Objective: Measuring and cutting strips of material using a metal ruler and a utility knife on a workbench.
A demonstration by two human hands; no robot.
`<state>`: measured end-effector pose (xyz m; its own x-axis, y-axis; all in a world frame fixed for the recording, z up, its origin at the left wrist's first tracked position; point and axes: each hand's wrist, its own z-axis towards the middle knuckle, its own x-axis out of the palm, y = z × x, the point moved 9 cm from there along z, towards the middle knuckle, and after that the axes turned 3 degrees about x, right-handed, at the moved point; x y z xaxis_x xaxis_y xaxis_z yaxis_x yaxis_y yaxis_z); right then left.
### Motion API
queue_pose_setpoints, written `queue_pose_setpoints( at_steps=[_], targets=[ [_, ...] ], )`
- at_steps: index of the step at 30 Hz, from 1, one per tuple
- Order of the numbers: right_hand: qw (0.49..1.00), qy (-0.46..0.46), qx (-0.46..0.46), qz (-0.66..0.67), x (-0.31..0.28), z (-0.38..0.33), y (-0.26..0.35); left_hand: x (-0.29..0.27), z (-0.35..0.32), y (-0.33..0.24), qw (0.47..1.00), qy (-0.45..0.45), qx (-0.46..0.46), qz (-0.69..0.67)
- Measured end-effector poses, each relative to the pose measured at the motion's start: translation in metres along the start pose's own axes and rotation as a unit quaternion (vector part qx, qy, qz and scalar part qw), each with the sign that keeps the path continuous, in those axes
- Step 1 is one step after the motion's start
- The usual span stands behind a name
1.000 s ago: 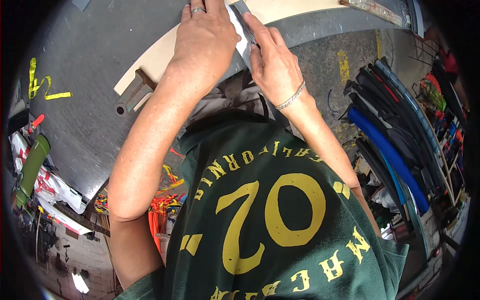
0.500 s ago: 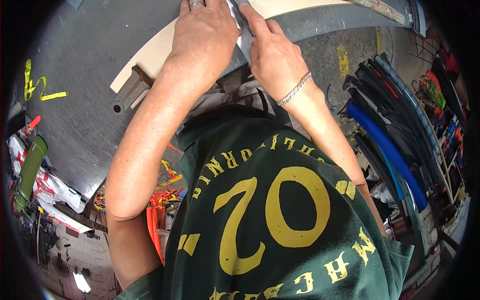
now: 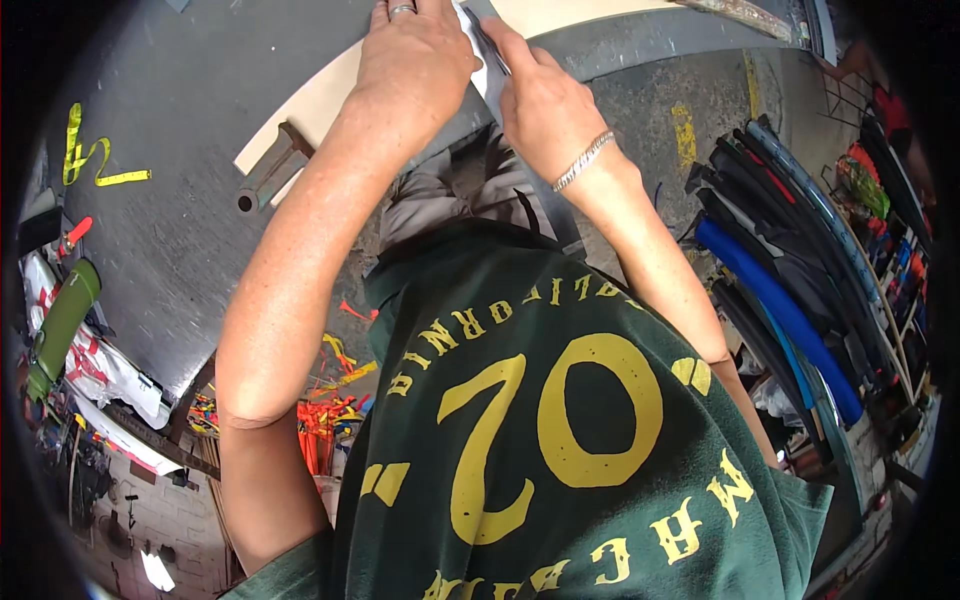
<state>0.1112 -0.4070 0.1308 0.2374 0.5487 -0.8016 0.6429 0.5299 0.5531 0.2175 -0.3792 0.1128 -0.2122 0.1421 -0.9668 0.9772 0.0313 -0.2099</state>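
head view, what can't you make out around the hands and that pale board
- Left hand: fingertips cut off by the top edge.
- Small white piece between the hands: mostly hidden by both; kind unclear.
- Right hand: grip hidden behind its own knuckles.
- Pale board: middle covered by the hands, far edge out of frame.

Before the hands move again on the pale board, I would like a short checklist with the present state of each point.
1. Left hand presses flat on the pale board: ok.
2. Right hand grips the thin dark tool between the hands: ok.
3. Tool tip and its line on the board visible: cannot tell, cut off at the top edge.
4. Board lies flat on the grey table: ok.
5. Metal clamp actually tight on the board edge: cannot tell.
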Motion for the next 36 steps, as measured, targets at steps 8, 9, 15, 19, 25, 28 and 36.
queue_pose_setpoints(
  at_steps=[8,9,15,19,25,28,36],
  targets=[
    [0.994,0.052,0.081,0.06,0.006,-0.05,-0.02,-0.001,0.01,-0.003,0.975,0.142,-0.055,0.162],
    [0.991,0.06,0.095,0.067,0.007,-0.058,-0.023,0.001,0.008,0.001,0.987,0.081,-0.058,0.13],
    [0.983,-0.062,0.044,0.165,-0.014,-0.076,-0.034,0.002,0.002,0.006,0.997,0.005,-0.04,0.064],
    [0.979,-0.079,0.048,0.181,-0.015,-0.062,-0.028,0.003,0.001,0.009,0.998,0.006,-0.046,0.05],
    [0.988,-0.035,0.023,0.148,0.007,-0.021,-0.008,0.005,0.003,0.009,0.998,0.021,-0.044,0.041],
    [0.991,-0.049,0.024,0.126,0.008,-0.009,-0.009,0.007,0.005,0.011,0.997,0.022,-0.048,0.049],
    [0.996,-0.016,0.029,0.079,0.01,-0.003,-0.007,0.008,0.003,0.01,0.997,0.018,-0.047,0.061]
  ],
)
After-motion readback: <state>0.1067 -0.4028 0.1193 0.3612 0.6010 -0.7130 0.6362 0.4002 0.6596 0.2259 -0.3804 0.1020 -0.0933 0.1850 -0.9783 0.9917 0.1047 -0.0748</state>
